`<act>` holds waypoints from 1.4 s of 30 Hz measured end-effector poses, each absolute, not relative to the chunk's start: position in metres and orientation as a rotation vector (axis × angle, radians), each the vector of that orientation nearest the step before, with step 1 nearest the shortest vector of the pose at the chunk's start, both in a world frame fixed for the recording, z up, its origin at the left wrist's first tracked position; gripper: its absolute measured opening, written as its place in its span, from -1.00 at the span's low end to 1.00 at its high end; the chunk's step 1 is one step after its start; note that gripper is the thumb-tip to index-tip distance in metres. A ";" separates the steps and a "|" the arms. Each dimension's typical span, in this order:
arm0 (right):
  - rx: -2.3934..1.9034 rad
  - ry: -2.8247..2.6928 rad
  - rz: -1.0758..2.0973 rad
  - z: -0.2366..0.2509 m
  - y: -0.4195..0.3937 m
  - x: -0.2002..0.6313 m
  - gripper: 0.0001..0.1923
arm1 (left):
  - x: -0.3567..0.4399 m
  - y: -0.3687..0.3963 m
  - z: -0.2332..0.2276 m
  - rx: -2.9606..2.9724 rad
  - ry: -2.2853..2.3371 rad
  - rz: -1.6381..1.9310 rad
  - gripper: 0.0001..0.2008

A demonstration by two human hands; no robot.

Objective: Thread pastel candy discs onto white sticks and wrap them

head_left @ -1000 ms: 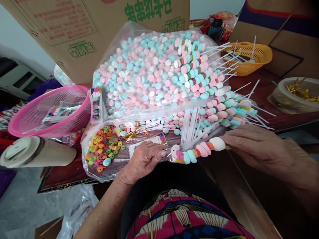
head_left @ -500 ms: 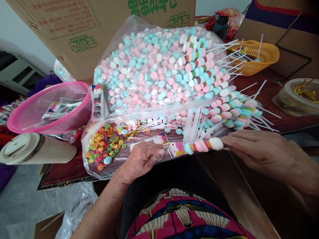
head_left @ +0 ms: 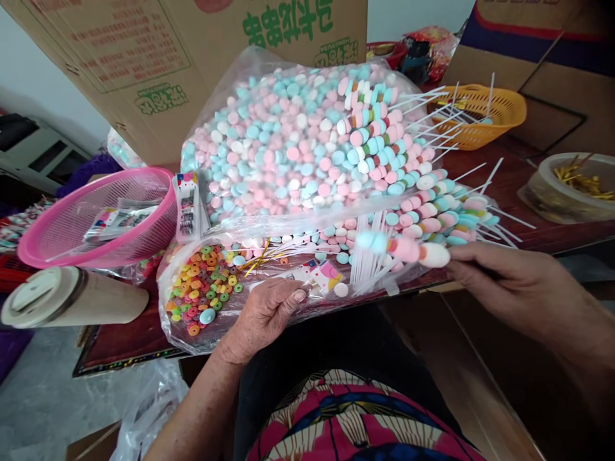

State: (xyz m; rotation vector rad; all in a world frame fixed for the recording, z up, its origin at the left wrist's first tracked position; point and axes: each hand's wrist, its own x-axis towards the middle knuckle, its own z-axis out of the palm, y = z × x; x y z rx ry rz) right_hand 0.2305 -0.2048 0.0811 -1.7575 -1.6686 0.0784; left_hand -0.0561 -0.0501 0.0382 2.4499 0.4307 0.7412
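Observation:
My right hand (head_left: 504, 288) is closed at the white end of a marshmallow skewer (head_left: 403, 248), which has blue, pink and white pieces and is slightly blurred. The stick itself is hidden by my fingers. My left hand (head_left: 271, 310) pinches a printed clear plastic bag (head_left: 329, 276) at the table's front edge. A gap separates the skewer's blue end from this bag. Behind the skewer lies a bundle of white sticks (head_left: 368, 256). Finished-looking marshmallow skewers (head_left: 427, 218) are piled to the right, their white sticks pointing right.
A large clear bag of marshmallows (head_left: 283, 141) fills the middle. Ring-shaped candies (head_left: 202, 288) lie at left near a pink basket (head_left: 96, 246) and a lidded cup (head_left: 106, 298). At right are a yellow basket (head_left: 509, 112) and a tub of gold ties (head_left: 542, 205). Cardboard boxes (head_left: 202, 77) stand behind.
The skewer has lifted up and away from the printed bag, its blue end now apart from it. My left hand keeps the bag and has shifted slightly left.

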 end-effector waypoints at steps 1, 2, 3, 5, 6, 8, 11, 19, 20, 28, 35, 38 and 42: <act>-1.758 -1.515 0.226 0.082 -0.201 0.224 -0.87 | -0.055 -0.051 0.038 2.446 0.416 0.725 -0.81; -1.732 -1.373 0.392 0.081 -0.196 0.215 -0.85 | -0.053 -0.053 0.038 2.441 0.399 0.709 -0.81; -1.676 -1.256 0.563 0.079 -0.190 0.204 -0.83 | -0.051 -0.054 0.038 2.437 0.384 0.699 -0.80; -1.547 -1.088 0.895 0.067 -0.176 0.177 -0.78 | -0.046 -0.059 0.038 2.431 0.368 0.674 -0.78; -1.475 -1.027 1.057 0.060 -0.168 0.164 -0.75 | -0.044 -0.061 0.038 2.425 0.371 0.648 -0.76; -1.347 -0.930 1.221 0.045 -0.154 0.140 -0.75 | -0.041 -0.067 0.037 2.390 0.419 0.566 -0.73; -1.308 -0.819 1.118 0.034 -0.138 0.120 -0.72 | -0.042 -0.075 0.033 2.290 0.585 0.457 -0.67; -1.659 -1.406 0.444 0.057 -0.160 0.184 -0.84 | -0.073 -0.066 0.019 2.340 0.586 0.809 -0.79; -1.640 -1.556 0.345 0.061 -0.166 0.194 -0.88 | -0.076 -0.063 0.020 2.359 0.551 0.828 -0.79; -1.458 -2.053 -0.292 0.074 -0.181 0.213 -0.81 | -0.080 -0.052 0.035 2.419 0.440 0.806 -0.78; -1.469 -2.371 -0.383 0.086 -0.187 0.231 -0.74 | -0.079 -0.050 0.045 2.489 0.544 0.566 -0.71; -1.489 -2.360 -0.371 0.085 -0.188 0.233 -0.72 | -0.076 -0.050 0.047 2.510 0.489 0.476 -0.69; -1.566 -2.258 -0.538 0.084 -0.188 0.234 -0.72 | -0.074 -0.052 0.046 2.490 0.535 0.479 -0.70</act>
